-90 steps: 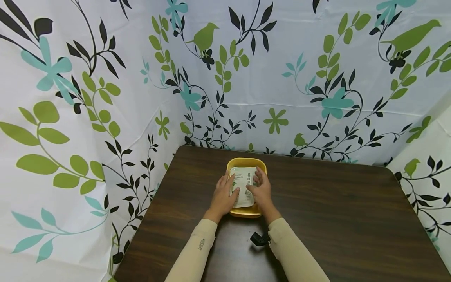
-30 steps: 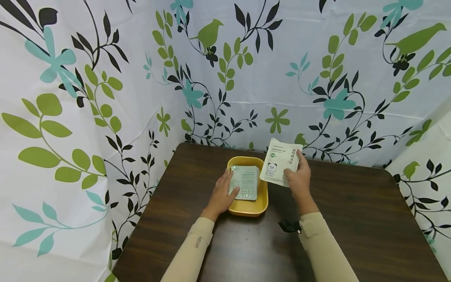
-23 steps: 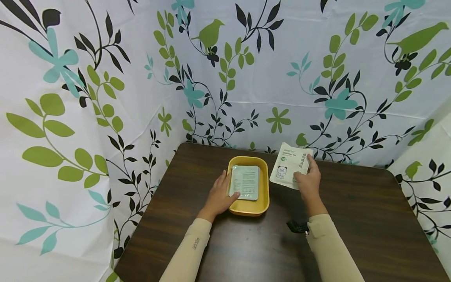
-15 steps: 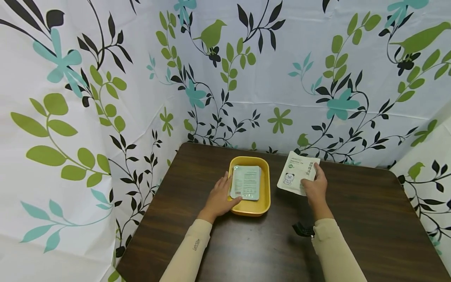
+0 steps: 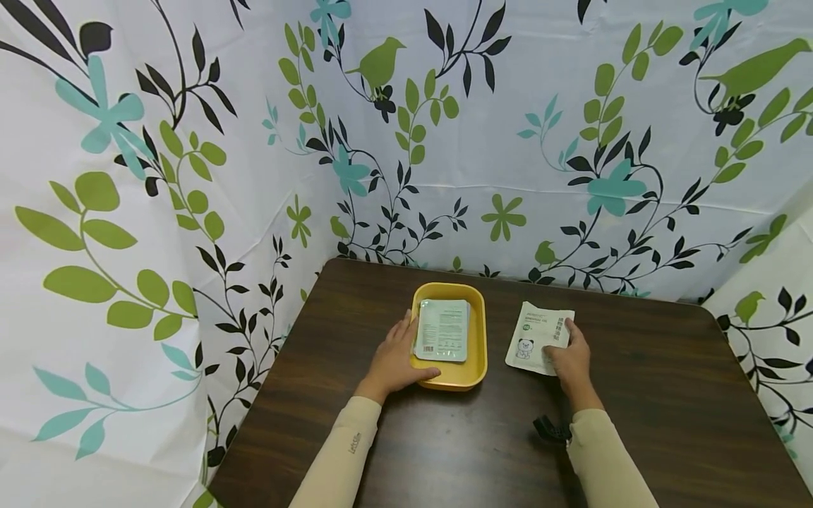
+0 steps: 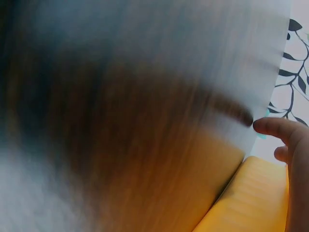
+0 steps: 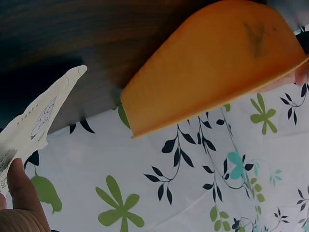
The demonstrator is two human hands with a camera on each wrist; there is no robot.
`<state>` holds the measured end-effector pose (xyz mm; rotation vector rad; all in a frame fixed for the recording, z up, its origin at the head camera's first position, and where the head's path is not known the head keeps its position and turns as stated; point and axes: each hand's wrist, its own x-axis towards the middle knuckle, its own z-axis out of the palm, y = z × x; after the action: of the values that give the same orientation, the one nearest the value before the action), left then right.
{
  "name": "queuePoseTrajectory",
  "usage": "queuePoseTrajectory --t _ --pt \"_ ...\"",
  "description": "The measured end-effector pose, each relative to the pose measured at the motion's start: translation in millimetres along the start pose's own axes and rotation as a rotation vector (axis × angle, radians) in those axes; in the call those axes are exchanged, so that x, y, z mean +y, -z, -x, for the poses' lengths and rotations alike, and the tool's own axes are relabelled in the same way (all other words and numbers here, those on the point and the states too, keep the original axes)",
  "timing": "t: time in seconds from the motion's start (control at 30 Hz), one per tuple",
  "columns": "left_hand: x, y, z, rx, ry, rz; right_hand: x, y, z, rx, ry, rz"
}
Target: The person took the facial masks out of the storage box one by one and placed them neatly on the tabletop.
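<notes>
A cream packet (image 5: 541,337) printed with a cartoon bear and "essential oil" is pinched at its right edge by my right hand (image 5: 573,358), thumb on top. It lies low over the table, right of the yellow tray (image 5: 478,356). In the right wrist view the packet (image 7: 41,113) shows edge-on beside the thumb. Inside the tray rests a pale green packet (image 5: 442,330), its text side up, with another edge showing beneath. My left hand (image 5: 394,358) rests along the tray's left side, fingers extended, thumb across the near corner.
The dark wooden table (image 5: 648,395) reaches far to the right of the tray. A leaf-patterned curtain (image 5: 495,141) stands behind the table and along its left side. A black strap (image 5: 551,429) hangs at the right wrist.
The right hand has lifted the cream packet out of the tray, carried it right and lowered it toward the table. The green packet beneath came into view. The left hand stayed at the tray.
</notes>
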<state>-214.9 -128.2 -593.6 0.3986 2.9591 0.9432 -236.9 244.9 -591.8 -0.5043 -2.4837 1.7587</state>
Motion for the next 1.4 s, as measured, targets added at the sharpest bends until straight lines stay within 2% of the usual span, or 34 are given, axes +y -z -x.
queuePoseTrajectory --t 0.2,0.3,0.5,0.57,0.8,0.97,1.1,1.27,1.4 --pt "-3.5 3.0 2.7 -0.063 -0.006 0.053 12 -1 2.2 -0.016 -0.021 0.03" --pt "-4.0 4.3 3.0 -0.07 -0.026 0.063 14 0 2.0 -0.022 -0.015 0.075" --pt "-3.5 2.7 0.8 -0.066 -0.044 0.083 17 5 3.5 -0.021 0.063 0.344" --pt "-3.0 1.8 0.1 -0.066 -0.043 0.096 17 6 6.8 -0.008 0.074 0.393" --pt "-4.4 -0.2 -0.6 -0.076 -0.018 0.109 19 4 16.7 0.037 0.058 0.403" --pt "-5.8 -1.0 0.2 -0.077 -0.013 0.121 10 4 21.5 0.12 0.107 0.364" --pt "-6.0 -1.7 -0.3 -0.069 -0.018 0.136 -17 2 24.2 0.178 0.176 0.249" --pt "-7.0 -2.8 -1.2 -0.067 -0.017 0.136 -66 -11 30.0 0.149 0.252 0.002" --pt "-7.6 -1.7 -0.3 -0.053 -0.025 0.127 -100 -30 37.9 0.058 0.273 -0.164"
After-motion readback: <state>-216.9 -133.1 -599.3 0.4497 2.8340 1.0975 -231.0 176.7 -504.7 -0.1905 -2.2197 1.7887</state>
